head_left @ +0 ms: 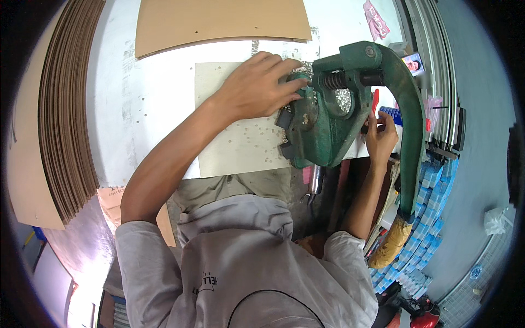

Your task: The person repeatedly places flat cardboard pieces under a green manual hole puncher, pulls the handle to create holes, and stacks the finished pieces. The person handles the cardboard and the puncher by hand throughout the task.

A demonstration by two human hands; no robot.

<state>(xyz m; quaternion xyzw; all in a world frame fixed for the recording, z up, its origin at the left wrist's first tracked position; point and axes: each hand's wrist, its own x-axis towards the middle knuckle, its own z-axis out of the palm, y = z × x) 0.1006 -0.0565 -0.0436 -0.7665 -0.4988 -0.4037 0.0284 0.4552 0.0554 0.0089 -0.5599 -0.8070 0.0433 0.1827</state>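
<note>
A green hand-lever press (333,134) stands on the white table in front of me, a coil spring showing on its upper part. My left hand (262,85) reaches to the press's near left part, fingers stretched and apart, the fingertips at the metal and partly hidden. Beneath that wrist lies a pale cream sheet (224,145) with small dark specks. To the right of the press, my right hand (381,136) has its fingers curled together just below a slim red object (375,100). What it grips, if anything, is hidden. Small shiny metal pieces (343,100) show behind the press.
Brown cardboard sheets (224,22) lie at the far side, and a tall cardboard stack (71,109) stands left. The press's long lever (411,126) curves over my right side, its end wrapped in yellow (391,243). Blue packs (429,213) are piled at right.
</note>
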